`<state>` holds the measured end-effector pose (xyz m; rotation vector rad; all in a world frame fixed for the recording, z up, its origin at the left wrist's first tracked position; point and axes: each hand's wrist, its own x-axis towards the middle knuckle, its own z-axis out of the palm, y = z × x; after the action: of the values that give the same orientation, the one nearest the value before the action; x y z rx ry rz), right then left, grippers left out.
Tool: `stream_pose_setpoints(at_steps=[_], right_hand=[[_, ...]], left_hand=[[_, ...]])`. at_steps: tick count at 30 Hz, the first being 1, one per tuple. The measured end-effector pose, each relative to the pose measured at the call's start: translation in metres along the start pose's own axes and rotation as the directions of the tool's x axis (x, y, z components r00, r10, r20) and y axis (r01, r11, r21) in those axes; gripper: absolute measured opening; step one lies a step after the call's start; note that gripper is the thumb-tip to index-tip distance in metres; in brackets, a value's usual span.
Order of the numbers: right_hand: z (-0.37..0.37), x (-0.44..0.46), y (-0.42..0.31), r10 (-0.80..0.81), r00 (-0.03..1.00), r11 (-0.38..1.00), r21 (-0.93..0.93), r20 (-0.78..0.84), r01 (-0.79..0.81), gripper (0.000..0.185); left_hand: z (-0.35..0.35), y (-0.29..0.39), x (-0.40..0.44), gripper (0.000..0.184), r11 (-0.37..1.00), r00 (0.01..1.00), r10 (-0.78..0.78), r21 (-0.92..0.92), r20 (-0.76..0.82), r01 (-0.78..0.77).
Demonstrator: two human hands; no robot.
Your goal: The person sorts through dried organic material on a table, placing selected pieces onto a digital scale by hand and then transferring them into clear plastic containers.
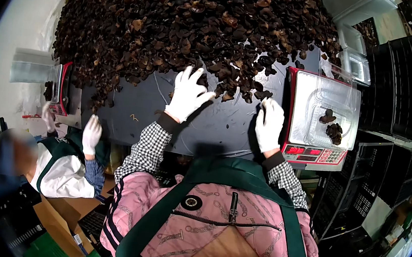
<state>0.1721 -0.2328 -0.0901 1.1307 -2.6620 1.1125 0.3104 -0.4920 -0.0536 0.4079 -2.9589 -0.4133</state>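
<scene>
The left hand (pixel 186 98) is spreading its grip at the fungus (pixel 166 32) covering the counter (pixel 139 108). Whether the right hand (pixel 269 128) is pinching anything, I cannot tell; its closeness to the scale (pixel 303 99) is risking a bump, jostling the tray (pixel 317 133).

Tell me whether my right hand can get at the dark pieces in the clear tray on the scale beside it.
Probably yes: the right hand is just left of the scale, and the clear tray looks open above the dark pieces, with nothing seen blocking.
</scene>
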Motion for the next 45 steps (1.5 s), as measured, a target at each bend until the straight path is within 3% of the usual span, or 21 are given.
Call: stream_pose_setpoints(at_steps=[1, 4, 8, 11, 14, 15, 16, 18, 21, 24, 26, 27, 29, 31, 32, 34, 35, 38, 39, 42, 45], right_hand=[[0.006, 0.009, 0.007, -0.012, 1.000, 0.996, -0.092, -0.009, 0.011, 0.038], [0.022, 0.022, 0.025, 0.035, 0.993, 0.968, -0.251, 0.110, -0.006, 0.042], [0.038, 0.016, 0.040, 0.056, 0.986, 0.956, -0.294, 0.159, -0.007, 0.019], [0.038, 0.002, 0.039, 0.116, 0.991, 0.980, -0.169, 0.071, -0.103, 0.005], [0.030, -0.022, 0.037, 0.334, 0.941, 0.905, 0.258, 0.061, -0.338, 0.004], [0.014, -0.023, 0.024, 0.456, 0.871, 0.825, 0.281, 0.182, -0.490, 0.006], [0.016, -0.034, 0.032, 0.347, 0.926, 0.901, 0.221, 0.145, -0.372, 0.008], [0.017, -0.045, 0.031, 0.311, 0.939, 0.907, 0.250, 0.144, -0.339, 0.024], [0.006, -0.029, 0.012, 0.176, 0.982, 0.983, 0.035, 0.064, -0.179, 0.044], [0.008, -0.018, 0.011, 0.155, 0.959, 0.988, -0.055, 0.237, -0.146, 0.056], [0.015, -0.018, 0.018, 0.128, 0.944, 0.988, -0.127, 0.306, -0.093, 0.045], [0.022, -0.023, 0.026, 0.111, 0.957, 0.993, -0.079, 0.270, -0.093, 0.041], [0.037, -0.034, 0.037, 0.117, 0.978, 0.983, 0.123, 0.172, -0.139, 0.034], [0.046, -0.043, 0.042, 0.187, 0.981, 0.884, 0.426, 0.060, -0.195, 0.030], [0.029, -0.037, 0.027, 0.428, 0.832, 0.606, 0.570, 0.353, -0.555, 0.023], [0.004, -0.025, 0.012, 0.495, 0.612, 0.108, 0.656, 0.616, -0.747, 0.024], [0.006, -0.031, 0.019, 0.430, 0.616, -0.083, 0.708, 0.660, -0.701, 0.028], [-0.012, -0.032, 0.008, 0.416, 0.595, -0.203, 0.708, 0.688, -0.676, 0.037], [-0.016, -0.035, 0.008, 0.377, 0.607, -0.239, 0.706, 0.700, -0.666, 0.039], [-0.022, -0.046, 0.008, 0.240, 0.640, -0.432, 0.671, 0.730, -0.603, 0.039], [-0.019, -0.053, 0.008, 0.184, 0.581, -0.582, 0.565, 0.793, -0.585, 0.046]], left_hand=[[0.004, 0.005, 0.014, 0.026, 0.995, 0.981, 0.079, -0.044, -0.177, -0.088], [0.015, 0.037, 0.067, 0.020, 0.962, 0.959, 0.121, -0.210, -0.257, -0.177], [0.074, 0.065, 0.145, 0.030, 0.968, 0.982, 0.182, -0.168, -0.048, -0.188], [0.111, 0.080, 0.178, 0.041, 0.945, 0.940, 0.291, -0.098, -0.177, -0.312], [0.126, 0.093, 0.178, 0.021, 0.931, 0.929, 0.365, -0.044, 0.068, -0.363], [0.129, 0.096, 0.168, 0.013, 0.916, 0.915, 0.400, -0.057, 0.044, -0.398], [0.131, 0.099, 0.152, 0.014, 0.919, 0.918, 0.393, -0.007, 0.051, -0.393], [0.122, 0.108, 0.112, 0.014, 0.929, 0.923, 0.368, 0.002, 0.108, -0.371], [0.103, 0.101, 0.054, 0.019, 0.930, 0.944, 0.327, -0.196, 0.051, -0.312], [0.081, 0.093, 0.009, 0.028, 0.960, 0.950, 0.260, -0.150, 0.172, -0.235], [0.071, 0.089, -0.013, 0.032, 0.955, 0.948, 0.272, -0.165, 0.166, -0.246], [0.058, 0.093, -0.013, 0.031, 0.956, 0.947, 0.235, -0.226, 0.218, -0.185], [0.051, 0.085, 0.001, 0.029, 0.956, 0.971, 0.201, -0.241, 0.128, -0.166], [0.045, 0.073, 0.034, 0.027, 0.967, 0.988, 0.157, -0.200, -0.013, -0.156], [0.046, 0.066, 0.057, 0.026, 0.977, 0.985, 0.133, -0.154, -0.111, -0.149], [0.058, 0.048, 0.101, 0.029, 0.981, 0.946, 0.192, 0.018, -0.260, -0.194], [0.059, 0.046, 0.122, 0.029, 0.976, 0.951, 0.220, 0.052, -0.219, -0.214], [0.082, 0.038, 0.152, 0.030, 0.945, 0.952, 0.273, 0.224, -0.140, -0.238], [0.084, 0.036, 0.158, 0.027, 0.964, 0.973, 0.225, 0.154, -0.046, -0.216], [0.075, 0.037, 0.160, 0.018, 0.949, 0.874, 0.300, 0.031, -0.383, -0.312], [0.035, 0.083, 0.110, 0.012, 0.941, 0.977, 0.027, -0.325, -0.213, -0.097]])
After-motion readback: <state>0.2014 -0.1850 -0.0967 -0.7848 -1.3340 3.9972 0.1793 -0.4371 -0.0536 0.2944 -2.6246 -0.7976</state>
